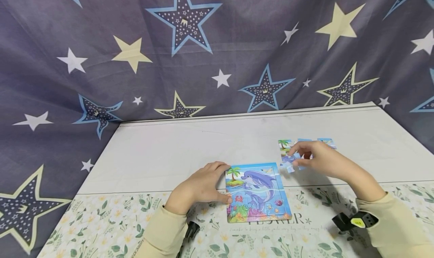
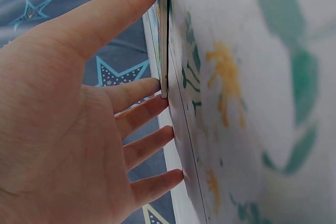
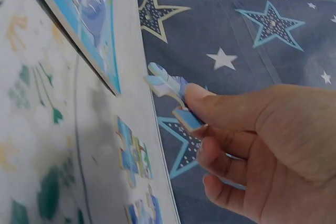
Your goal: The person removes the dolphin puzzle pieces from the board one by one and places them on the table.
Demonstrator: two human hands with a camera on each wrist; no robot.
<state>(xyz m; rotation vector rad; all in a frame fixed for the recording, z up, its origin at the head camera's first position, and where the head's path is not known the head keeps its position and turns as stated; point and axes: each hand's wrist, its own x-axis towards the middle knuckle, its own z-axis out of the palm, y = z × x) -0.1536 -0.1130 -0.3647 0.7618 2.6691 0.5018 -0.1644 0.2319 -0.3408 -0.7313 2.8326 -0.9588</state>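
Note:
A square dolphin puzzle board with a blue border lies flat on the table. My left hand is at its left side, thumb and index fingertip touching the edge, the other fingers spread and fairly straight. To the right of the board, my right hand pinches a blue-and-purple jigsaw piece between thumb and fingers, raised over the table. Below that hand are loose jigsaw pieces, among them a palm-tree piece and a bluish piece; the hand partly hides this group.
A pale tabletop carries a flower-patterned cover along its near part. Behind the table hangs a dark curtain with stars. Black wrist-worn cameras, such as the right one, sit by both sleeves.

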